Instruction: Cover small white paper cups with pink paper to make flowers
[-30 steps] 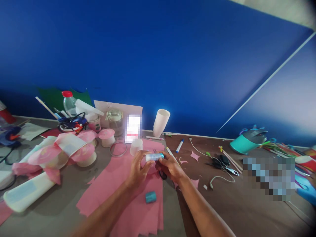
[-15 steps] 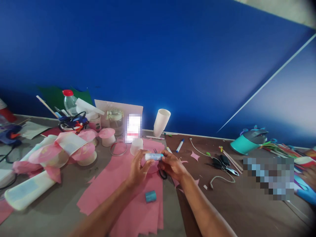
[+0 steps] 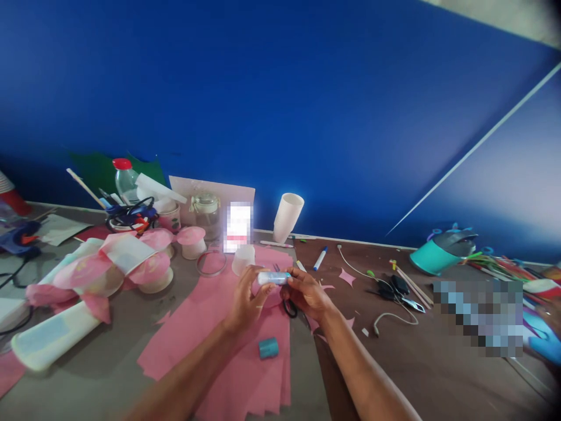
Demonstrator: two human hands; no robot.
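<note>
Between my two hands lies a glue stick [image 3: 272, 278], a pale tube with a blue end, held level above the pink paper. My left hand [image 3: 245, 301] grips its white end between thumb and fingers. The blue end is pinched by the fingertips of my right hand [image 3: 310, 295]. A teal cap [image 3: 269, 348] rests on the pink paper sheets [image 3: 197, 339] below. Partly hidden behind my right hand are scissors [image 3: 290, 309] with black handles. Just beyond my left hand stands a small white cup [image 3: 243, 260].
Pink-topped paper cups [image 3: 151, 275] crowd the left side. A tall white cup [image 3: 288, 217] leans near the blue wall [image 3: 280, 105]. Rightward lie a marker [image 3: 320, 258], a white cable [image 3: 397, 321], paper scraps [image 3: 347, 277] and a teal container [image 3: 432, 256]. Another person's hand [image 3: 553, 316] is at the right edge.
The view has shifted very slightly. Both hands keep the same hold on the glue stick, and nothing else has visibly moved.
</note>
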